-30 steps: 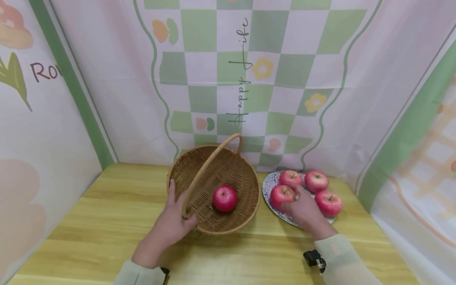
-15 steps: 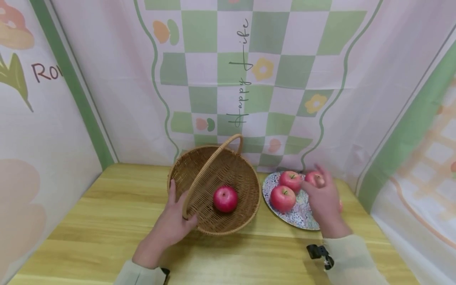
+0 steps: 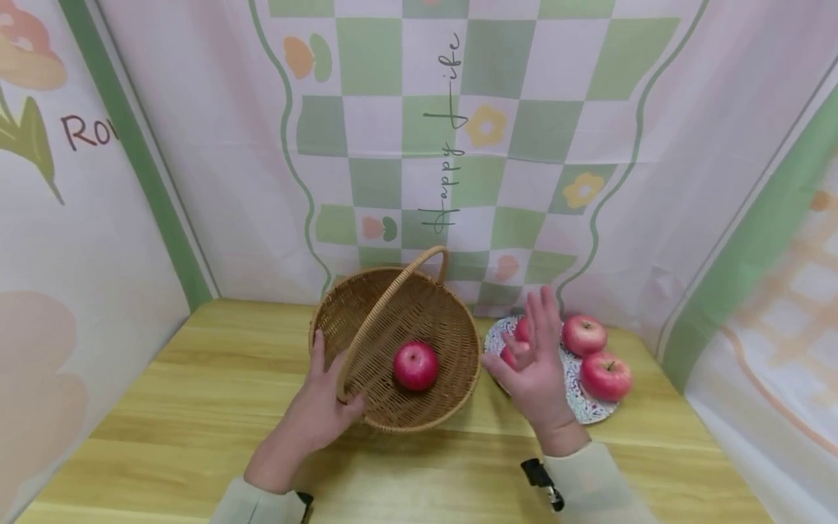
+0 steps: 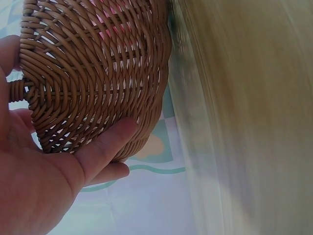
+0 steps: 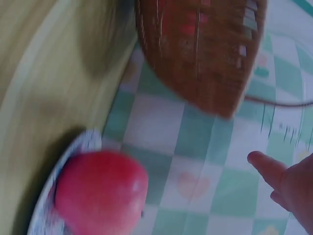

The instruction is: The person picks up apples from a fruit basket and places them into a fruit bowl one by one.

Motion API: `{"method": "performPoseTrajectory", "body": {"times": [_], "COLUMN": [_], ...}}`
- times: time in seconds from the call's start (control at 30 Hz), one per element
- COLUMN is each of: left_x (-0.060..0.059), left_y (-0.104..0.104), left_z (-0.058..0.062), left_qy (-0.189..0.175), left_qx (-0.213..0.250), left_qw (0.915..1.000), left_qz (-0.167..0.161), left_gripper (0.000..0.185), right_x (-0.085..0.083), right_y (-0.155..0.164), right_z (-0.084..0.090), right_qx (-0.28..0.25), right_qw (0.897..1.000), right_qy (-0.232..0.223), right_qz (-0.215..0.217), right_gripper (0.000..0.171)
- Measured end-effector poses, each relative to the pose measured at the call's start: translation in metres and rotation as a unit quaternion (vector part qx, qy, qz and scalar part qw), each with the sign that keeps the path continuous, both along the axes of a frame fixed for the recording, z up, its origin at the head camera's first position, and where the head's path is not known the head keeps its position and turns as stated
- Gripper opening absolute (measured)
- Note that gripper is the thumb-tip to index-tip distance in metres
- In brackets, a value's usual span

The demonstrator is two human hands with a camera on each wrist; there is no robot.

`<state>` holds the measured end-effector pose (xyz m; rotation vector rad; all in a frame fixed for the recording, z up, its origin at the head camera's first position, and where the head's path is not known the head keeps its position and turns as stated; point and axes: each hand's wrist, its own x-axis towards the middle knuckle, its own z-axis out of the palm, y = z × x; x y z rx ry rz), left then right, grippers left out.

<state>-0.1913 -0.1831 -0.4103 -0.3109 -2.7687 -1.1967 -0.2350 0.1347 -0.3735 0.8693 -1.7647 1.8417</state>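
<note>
A wicker basket with a hooped handle stands tilted on the table, one red apple inside. My left hand grips its near-left rim at the handle's foot; in the left wrist view, fingers lie along the woven wall. Over the left side of a patterned plate, my right hand is raised with fingers extended, holding nothing visible. It partly hides two apples. Two more, the back apple and the front apple, show fully at the plate's right.
Both basket and plate stand on a light wooden table. A printed cloth curtain hangs close behind them, and further cloth panels flank the table. A black wrist mount sits at the right cuff.
My right hand was touching the plate's front-left apple, then moved right over the right-hand apples, and now has come back left towards the basket. My left hand and the basket have stayed put.
</note>
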Motion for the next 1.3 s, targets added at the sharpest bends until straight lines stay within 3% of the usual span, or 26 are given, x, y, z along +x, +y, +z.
{"method": "performPoseTrajectory", "body": {"times": [0.1,0.2,0.37,0.47,0.63,0.83,0.9,1.07,1.3], "left_x": [0.0,0.0,0.001,0.001,0.002,0.002,0.002,0.002,0.002], "left_y": [0.0,0.0,0.001,0.002,0.005,0.009,0.009,0.01,0.01], "left_z": [0.0,0.001,0.001,0.0,0.002,0.004,0.005,0.003,0.002], "left_qy": [0.001,0.002,0.012,0.019,0.023,0.053,0.068,0.08,0.078], "left_qx": [-0.001,0.0,-0.001,-0.005,-0.02,-0.053,-0.062,-0.072,-0.077], "left_qw": [1.0,1.0,0.9999,0.9998,0.9995,0.9972,0.9957,0.9942,0.9939], "left_qz": [-0.002,-0.003,-0.007,-0.009,-0.003,-0.004,-0.008,-0.011,-0.01], "left_gripper": [0.079,0.078,0.076,0.076,0.076,0.078,0.078,0.079,0.079], "right_x": [-0.002,-0.001,-0.002,-0.004,-0.005,-0.012,-0.014,-0.016,-0.019], "right_y": [-0.016,-0.031,-0.052,-0.059,-0.065,-0.069,-0.072,-0.081,-0.089], "right_z": [-0.006,-0.009,-0.015,-0.018,-0.011,-0.018,-0.023,-0.03,-0.041], "right_qx": [0.031,0.062,0.135,0.213,0.334,0.392,0.407,0.425,0.476], "right_qw": [0.999,0.997,0.99,0.972,0.927,0.895,0.887,0.881,0.865], "right_qy": [0.031,0.034,-0.021,-0.065,-0.13,-0.196,-0.208,-0.203,-0.154], "right_qz": [0.006,-0.007,-0.04,-0.073,-0.114,-0.082,-0.067,-0.04,-0.022], "right_gripper": [0.112,0.111,0.115,0.121,0.124,0.123,0.123,0.118,0.104]}}
